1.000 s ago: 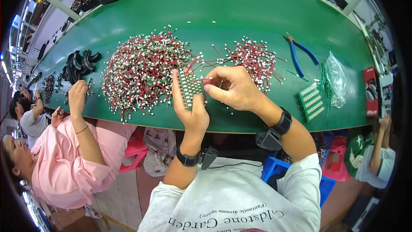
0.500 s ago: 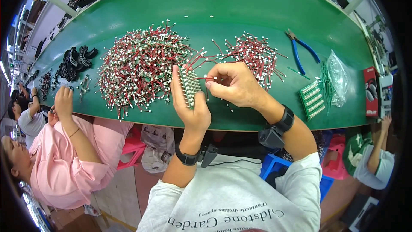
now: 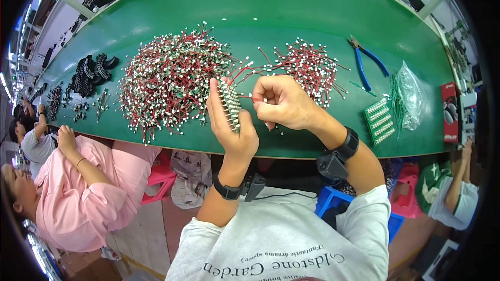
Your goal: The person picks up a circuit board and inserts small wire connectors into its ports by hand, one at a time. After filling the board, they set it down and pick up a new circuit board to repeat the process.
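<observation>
My left hand (image 3: 238, 140) is wrapped round a narrow circuit board panel (image 3: 229, 105), tilted upright, with rows of white connectors on its face. Red wires with white plugs stick out from its far end. My right hand (image 3: 285, 103) is pinched just right of the panel, and a short red wire lead (image 3: 245, 96) runs between the panel and those fingertips. Its end is hidden in the fingers. Behind my left hand lies a large heap of red wire leads with white and green ends (image 3: 174, 80). A smaller heap of red leads (image 3: 311, 67) sits beyond my right hand.
Blue-handled pliers (image 3: 364, 62), a second connector panel (image 3: 379, 122), green strips (image 3: 396, 104) and a clear plastic bag (image 3: 411, 96) lie to the right. Black curved parts (image 3: 91, 75) are at the left. A co-worker in pink (image 3: 88, 192) sits on my left.
My right hand has shifted slightly right and turned, its lower fingers now curled down. My left hand keeps hold of the panel, tilted a little differently. The co-worker's hand has lowered.
</observation>
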